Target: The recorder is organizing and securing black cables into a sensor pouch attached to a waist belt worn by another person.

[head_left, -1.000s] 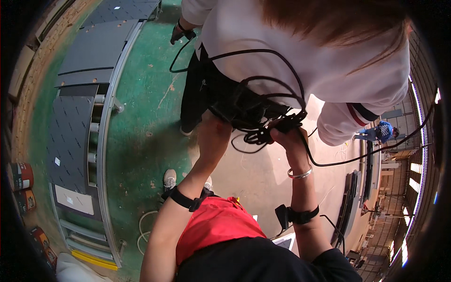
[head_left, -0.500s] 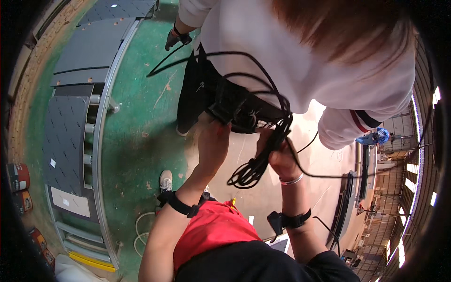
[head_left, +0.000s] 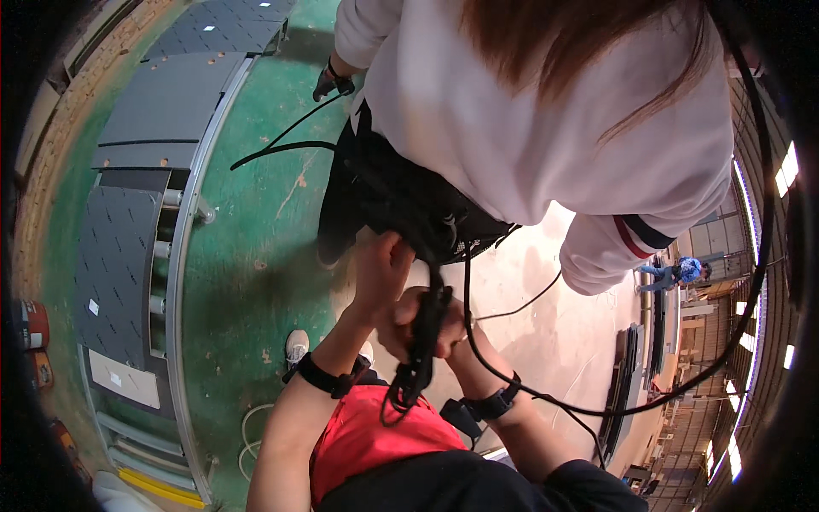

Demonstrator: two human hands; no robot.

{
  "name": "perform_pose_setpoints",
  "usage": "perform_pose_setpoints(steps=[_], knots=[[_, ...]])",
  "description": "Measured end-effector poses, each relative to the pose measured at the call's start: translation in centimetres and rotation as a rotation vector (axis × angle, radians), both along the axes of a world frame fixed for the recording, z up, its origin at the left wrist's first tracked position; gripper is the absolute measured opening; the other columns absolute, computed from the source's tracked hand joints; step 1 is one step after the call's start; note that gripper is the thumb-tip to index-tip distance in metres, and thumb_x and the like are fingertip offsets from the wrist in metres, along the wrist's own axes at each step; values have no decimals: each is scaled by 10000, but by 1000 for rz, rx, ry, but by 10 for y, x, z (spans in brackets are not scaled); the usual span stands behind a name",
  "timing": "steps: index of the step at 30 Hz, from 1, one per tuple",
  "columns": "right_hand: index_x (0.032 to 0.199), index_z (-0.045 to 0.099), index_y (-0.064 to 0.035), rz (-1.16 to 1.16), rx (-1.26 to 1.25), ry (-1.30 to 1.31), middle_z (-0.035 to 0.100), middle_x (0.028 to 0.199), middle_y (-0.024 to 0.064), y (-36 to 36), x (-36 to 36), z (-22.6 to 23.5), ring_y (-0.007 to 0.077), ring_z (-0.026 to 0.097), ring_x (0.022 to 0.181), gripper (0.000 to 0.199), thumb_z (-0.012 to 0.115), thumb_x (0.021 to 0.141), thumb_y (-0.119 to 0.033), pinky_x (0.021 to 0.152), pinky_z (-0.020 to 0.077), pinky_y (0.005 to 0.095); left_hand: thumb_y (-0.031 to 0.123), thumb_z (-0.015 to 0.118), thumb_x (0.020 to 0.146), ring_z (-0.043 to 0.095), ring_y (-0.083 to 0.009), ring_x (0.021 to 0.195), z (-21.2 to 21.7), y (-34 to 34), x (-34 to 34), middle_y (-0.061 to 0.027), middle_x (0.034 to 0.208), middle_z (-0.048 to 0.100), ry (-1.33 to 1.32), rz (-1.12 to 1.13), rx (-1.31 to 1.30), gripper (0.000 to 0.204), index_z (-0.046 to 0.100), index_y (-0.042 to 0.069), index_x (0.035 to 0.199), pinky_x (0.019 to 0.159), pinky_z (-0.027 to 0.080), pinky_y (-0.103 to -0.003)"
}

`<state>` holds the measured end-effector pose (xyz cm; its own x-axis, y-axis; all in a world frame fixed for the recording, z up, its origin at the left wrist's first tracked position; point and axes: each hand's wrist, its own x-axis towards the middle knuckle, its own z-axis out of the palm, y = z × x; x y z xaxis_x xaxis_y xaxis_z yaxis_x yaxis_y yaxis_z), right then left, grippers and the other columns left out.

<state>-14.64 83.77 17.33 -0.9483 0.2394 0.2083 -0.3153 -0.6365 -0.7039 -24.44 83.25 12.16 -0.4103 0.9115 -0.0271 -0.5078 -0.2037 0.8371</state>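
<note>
A bundle of black cable [head_left: 424, 341] hangs in front of my body, and my right hand [head_left: 397, 328] is closed around it. Just beyond, my left hand [head_left: 380, 266] curls its fingers at the lower edge of a black waist bag [head_left: 461, 224]. Part of those fingers is hidden against the dark fabric. The bag is worn by a person in a white top [head_left: 529, 128], who stands close in front of me. A long loop of the same cable [head_left: 751, 282] sweeps out to the right and up past that person.
To the left runs a roller conveyor [head_left: 179, 282] with dark sheet panels [head_left: 115, 264] on it. Paint cans [head_left: 36, 324] stand at the far left. Dark stacked panels [head_left: 627, 367] lie on the right, near another person in blue [head_left: 670, 275]. A pale hose [head_left: 249, 435] curls on the green floor.
My right hand has moved left and closer to my body with the cable bundle, beside my left hand. The loose cable now swings wide to the right.
</note>
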Motion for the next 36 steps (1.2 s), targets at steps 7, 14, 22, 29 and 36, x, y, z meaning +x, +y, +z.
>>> perform_pose_setpoints(steps=[7, 14, 22, 29, 36], knots=[[1088, 517, 10, -39, 371, -641, 544, 799, -21, 54, 3, 3, 39, 470, 643, 535, 732, 708, -300, 492, 364, 187, 159, 596, 820, 583, -199, 756, -54, 3, -7, -89, 796, 568, 92, -170, 255, 150, 537, 33, 876, 666, 471, -324], [984, 531, -24, -506, 747, -968, 562, 745, -5, 73, 21, 66, 58, 509, 590, 275, 678, 759, -82, 488, 429, 198, 84, 640, 745, 556, -194, 592, -17, -7, -6, -88, 687, 519, 642, 97, -24, 153, 501, 20, 737, 535, 455, -302], [954, 533, 25, -953, 985, -1022, 627, 773, 68, 55, 15, 67, 92, 594, 644, 258, 677, 754, -48, 541, 503, 221, 141, 719, 688, 543, -188, 579, -3, -1, 0, -69, 675, 527, 653, 261, -150, 270, 476, 41, 747, 527, 440, -293], [914, 548, 33, -1116, 1057, -1015, 627, 743, 51, 51, 12, 71, 92, 600, 639, 219, 683, 747, -14, 543, 501, 207, 229, 687, 768, 530, -190, 484, -11, 6, -17, -70, 575, 544, 583, 328, -180, 270, 510, 41, 689, 458, 407, -293], [971, 515, 32, -1206, 707, -620, 605, 794, 74, 44, 1, 62, 120, 609, 694, 271, 664, 745, 33, 562, 529, 230, 249, 652, 797, 529, -250, 448, -15, 7, -21, -114, 540, 526, 583, 243, -251, 314, 511, 28, 624, 421, 368, -335]])
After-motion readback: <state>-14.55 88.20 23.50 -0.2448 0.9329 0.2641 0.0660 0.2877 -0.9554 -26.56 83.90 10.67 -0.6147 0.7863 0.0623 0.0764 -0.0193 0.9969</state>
